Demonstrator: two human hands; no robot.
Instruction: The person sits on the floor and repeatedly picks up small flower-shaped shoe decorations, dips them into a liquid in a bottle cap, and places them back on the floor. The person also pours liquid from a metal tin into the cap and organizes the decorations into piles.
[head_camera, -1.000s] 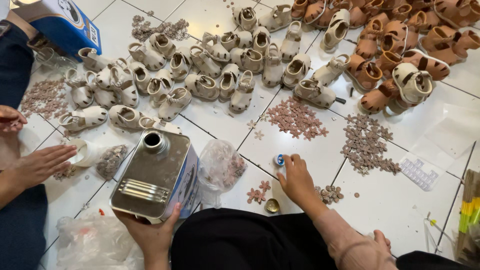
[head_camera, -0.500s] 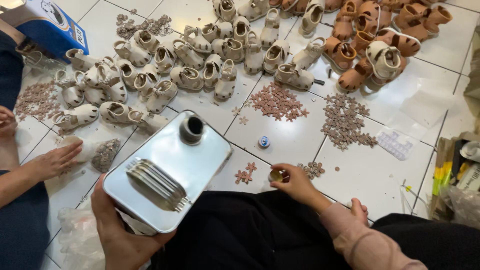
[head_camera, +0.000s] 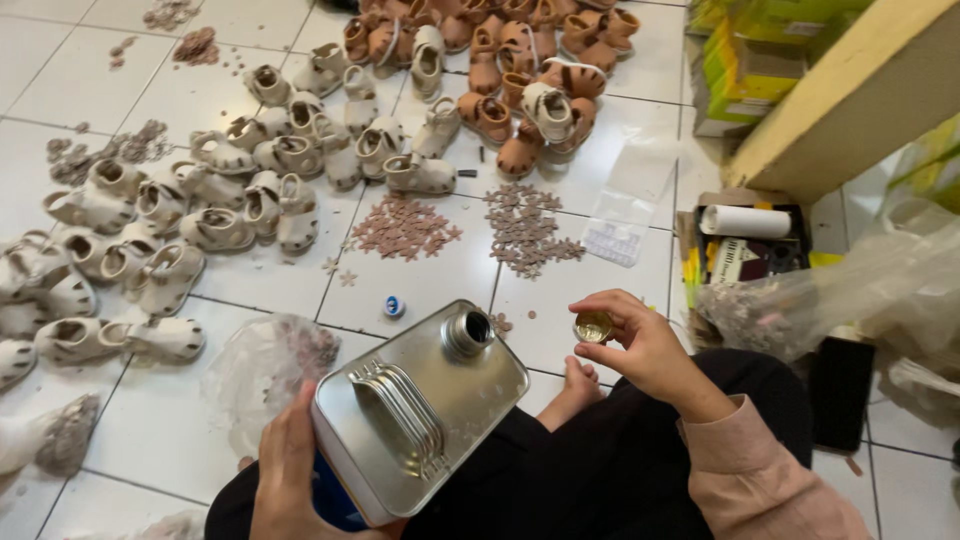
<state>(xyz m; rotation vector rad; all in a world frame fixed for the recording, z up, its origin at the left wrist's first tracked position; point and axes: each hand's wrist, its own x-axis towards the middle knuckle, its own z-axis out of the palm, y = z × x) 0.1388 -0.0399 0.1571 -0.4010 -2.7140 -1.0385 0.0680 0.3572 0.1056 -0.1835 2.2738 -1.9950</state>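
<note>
Left hand (head_camera: 290, 470) is wrapped around the bottom of the tin can (head_camera: 420, 410), tipped so its open spout (head_camera: 468, 330) points to about 1 o'clock, right over the lap. Right hand (head_camera: 640, 345) sits at 3 o'clock from the spout, fingertips pinching a small gold cup (head_camera: 593, 326) held level. I'd say the trick here is bringing the cup right up under the spout and tilting the can slowly, since a full tin like that tends to glug and splash. Keep the handle side up so air gets in. The blue cap (head_camera: 394, 306) lies on the floor at 11 o'clock from the spout, near enough to grab. Further out at 12 there's the brown flower cutouts (head_camera: 405, 226), then the sandals (head_camera: 290, 155).
</note>
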